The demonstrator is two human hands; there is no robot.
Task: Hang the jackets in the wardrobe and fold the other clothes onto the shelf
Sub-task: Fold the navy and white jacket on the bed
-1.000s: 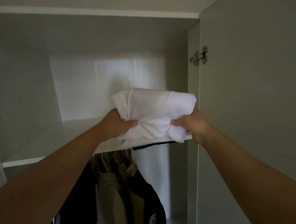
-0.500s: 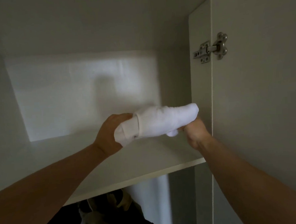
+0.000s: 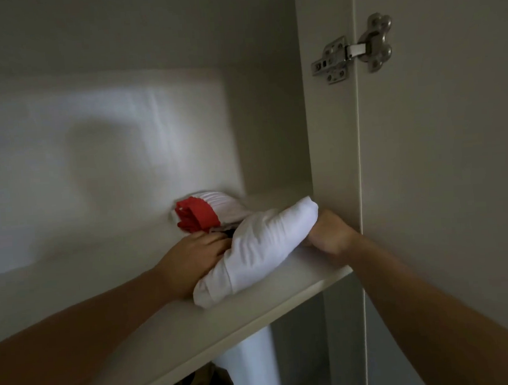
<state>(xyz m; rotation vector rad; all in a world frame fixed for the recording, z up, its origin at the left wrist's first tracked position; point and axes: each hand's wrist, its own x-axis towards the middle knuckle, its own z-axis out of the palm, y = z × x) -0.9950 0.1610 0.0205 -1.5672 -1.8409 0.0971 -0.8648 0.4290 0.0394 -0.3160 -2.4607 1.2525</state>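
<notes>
A folded white garment (image 3: 262,246) lies on the wardrobe shelf (image 3: 172,327), near its right end. My left hand (image 3: 191,257) holds its left side, fingers tucked under the cloth. My right hand (image 3: 328,235) grips its right end, close to the wardrobe's side panel. Behind the white bundle sits a folded red and white garment (image 3: 206,210), further back on the shelf. Below the shelf, a small part of the hanging jackets (image 3: 200,382) shows in the dark.
The wardrobe side panel (image 3: 330,145) stands right beside my right hand. The open door (image 3: 444,179) with its metal hinge (image 3: 354,50) fills the right of the view. The shelf's left part stretches bare toward the back wall.
Both hands have carried the white garment forward and set it down on the shelf. The view has moved up and closer, and the red and white garment has come into sight.
</notes>
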